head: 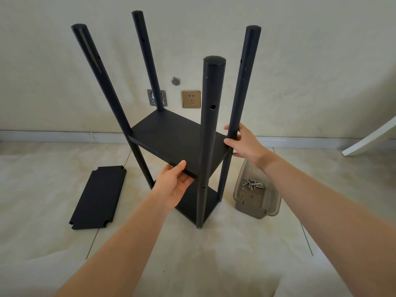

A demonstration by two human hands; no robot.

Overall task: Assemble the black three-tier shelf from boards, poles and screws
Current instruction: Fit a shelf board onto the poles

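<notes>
Four black poles stand upright on the floor around a bottom board [192, 202]. A second black board [171, 138] sits between the poles at mid height. My left hand [174, 185] holds that board's near edge, thumb on top and fingers underneath, beside the near pole [211, 116]. My right hand [242, 142] grips the right pole [244, 86] where the board's right corner meets it. A third black board [98, 196] with notched corners lies flat on the floor to the left. Several silver screws [252, 184] lie in a clear plastic tray [257, 209] on the right.
The shelf stands on pale floor tiles close to a wall with a baseboard. A gold wall socket [191, 99] and a small metal plate [150, 97] are behind the poles. A white slanted furniture leg [370, 139] enters at the right edge.
</notes>
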